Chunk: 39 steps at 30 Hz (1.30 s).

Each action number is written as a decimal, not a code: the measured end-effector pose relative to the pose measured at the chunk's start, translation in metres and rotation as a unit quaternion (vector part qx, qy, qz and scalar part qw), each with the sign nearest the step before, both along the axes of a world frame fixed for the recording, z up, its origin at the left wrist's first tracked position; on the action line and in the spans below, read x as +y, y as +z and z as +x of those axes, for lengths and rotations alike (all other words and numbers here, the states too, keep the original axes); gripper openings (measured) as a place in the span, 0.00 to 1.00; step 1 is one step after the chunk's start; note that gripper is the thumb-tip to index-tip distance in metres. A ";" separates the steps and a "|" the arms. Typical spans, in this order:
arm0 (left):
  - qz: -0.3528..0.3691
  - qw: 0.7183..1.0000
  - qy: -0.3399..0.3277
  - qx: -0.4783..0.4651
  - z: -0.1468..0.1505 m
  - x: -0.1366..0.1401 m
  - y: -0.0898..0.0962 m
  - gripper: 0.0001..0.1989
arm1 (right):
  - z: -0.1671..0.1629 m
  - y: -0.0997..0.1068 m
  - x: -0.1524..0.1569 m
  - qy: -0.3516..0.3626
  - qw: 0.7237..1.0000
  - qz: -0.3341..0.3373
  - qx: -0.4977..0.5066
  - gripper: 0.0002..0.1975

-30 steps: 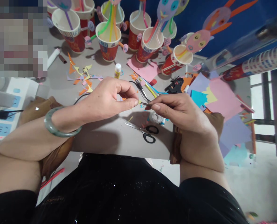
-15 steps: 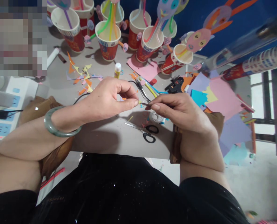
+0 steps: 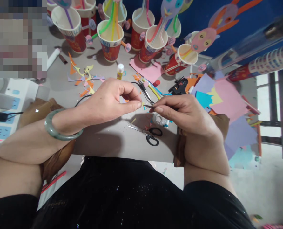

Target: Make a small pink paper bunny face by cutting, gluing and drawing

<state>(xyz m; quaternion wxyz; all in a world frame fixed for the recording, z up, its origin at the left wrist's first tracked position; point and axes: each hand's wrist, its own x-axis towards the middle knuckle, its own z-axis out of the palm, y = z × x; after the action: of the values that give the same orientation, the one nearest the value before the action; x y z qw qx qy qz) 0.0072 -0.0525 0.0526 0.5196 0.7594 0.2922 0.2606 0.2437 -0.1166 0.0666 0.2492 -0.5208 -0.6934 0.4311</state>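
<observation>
My left hand [image 3: 111, 97], with a jade-green bangle at the wrist, is closed in a pinch. A tiny yellow piece [image 3: 143, 104] shows at its thumb tip; most of it is hidden. Opposite, my right hand [image 3: 179, 111] grips a thin dark pointed tool [image 3: 149, 106] between thumb and fingers. The tool's tip meets or nearly meets the yellow piece; its kind is too small to make out. Below the hands lie scissors [image 3: 146, 133] with black handles. A white round roll or container [image 3: 159, 119] sits just under my right hand.
Red paper cups [image 3: 110, 51] with straws and paper faces stand along the back. Paper scraps [image 3: 86, 78], a glue stick [image 3: 120, 71] and a black glue gun [image 3: 178, 86] lie before them. Coloured paper sheets [image 3: 229, 98] are at right, a power strip [image 3: 15, 108] at left.
Both hands stay in nearly the same place. The dark tool and the yellow piece have shifted very slightly between the fingertips.
</observation>
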 end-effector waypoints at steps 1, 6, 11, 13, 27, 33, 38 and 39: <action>0.000 1.000 0.001 -0.002 0.000 0.000 0.000 0.05 | 0.000 0.000 0.000 -0.001 1.000 0.002 -0.001 0.25; 0.000 1.000 0.006 -0.004 0.000 0.000 0.000 0.05 | 0.000 0.003 0.000 -0.016 1.000 0.001 -0.002 0.25; -0.010 1.000 0.008 -0.007 0.001 0.000 -0.003 0.04 | 0.002 0.000 -0.002 -0.049 0.998 -0.002 0.031 0.23; -0.014 1.000 0.005 -0.008 0.001 0.000 -0.004 0.04 | 0.002 -0.003 -0.003 -0.058 0.997 0.001 0.059 0.23; -0.005 1.000 -0.015 -0.014 0.004 -0.006 -0.005 0.04 | -0.024 -0.017 -0.009 -0.111 0.986 0.042 0.116 0.13; -0.004 1.000 -0.015 -0.008 0.002 -0.005 -0.009 0.03 | -0.025 -0.018 -0.009 -0.107 0.985 0.037 0.133 0.12; -0.010 1.000 -0.021 -0.010 0.003 -0.006 -0.009 0.04 | -0.026 -0.018 -0.010 -0.091 0.987 0.002 0.133 0.11; -0.009 1.000 -0.021 -0.010 0.003 -0.006 -0.009 0.04 | -0.026 -0.017 -0.010 -0.083 0.987 -0.005 0.135 0.10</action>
<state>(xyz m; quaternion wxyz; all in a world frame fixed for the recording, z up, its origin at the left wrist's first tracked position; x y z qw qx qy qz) 0.0101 -0.0583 0.0438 0.5348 0.7577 0.2735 0.2549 0.2181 -0.1268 0.0494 0.3730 -0.5151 -0.6054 0.4786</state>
